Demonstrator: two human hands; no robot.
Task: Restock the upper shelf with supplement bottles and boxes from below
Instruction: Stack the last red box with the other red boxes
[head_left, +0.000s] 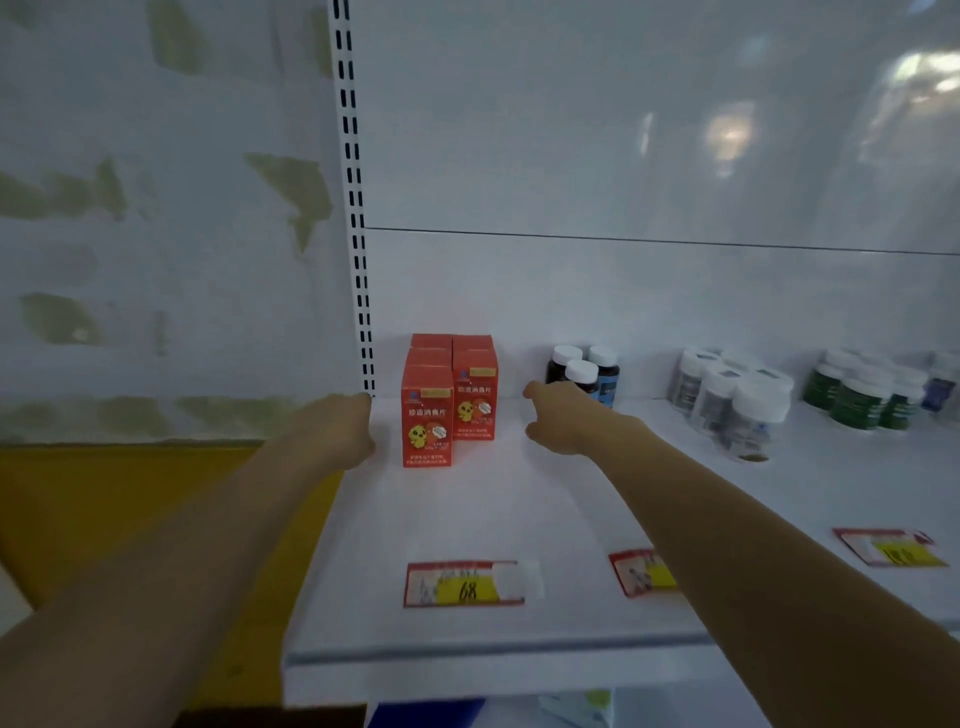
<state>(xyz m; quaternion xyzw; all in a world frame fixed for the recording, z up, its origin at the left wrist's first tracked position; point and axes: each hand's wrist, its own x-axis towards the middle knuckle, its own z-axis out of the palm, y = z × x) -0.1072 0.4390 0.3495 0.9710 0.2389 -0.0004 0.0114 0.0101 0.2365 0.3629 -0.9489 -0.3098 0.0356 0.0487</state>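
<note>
Several red supplement boxes (448, 400) stand in two rows at the back left of the white upper shelf (467, 519). My left hand (345, 428) is just left of the front box, fingers relaxed, holding nothing. To the right of the boxes, my right hand (563, 418) is extended with loose fingers and is empty. Three dark bottles with white caps (584, 371) stand right behind my right hand.
Further right on the shelf are clear white-capped bottles (732, 402) and green bottles (865, 392). Red and yellow price tags (465, 584) lie along the shelf's front edge. A slotted upright post (356, 218) bounds the shelf on the left. Blurred packages show below the shelf.
</note>
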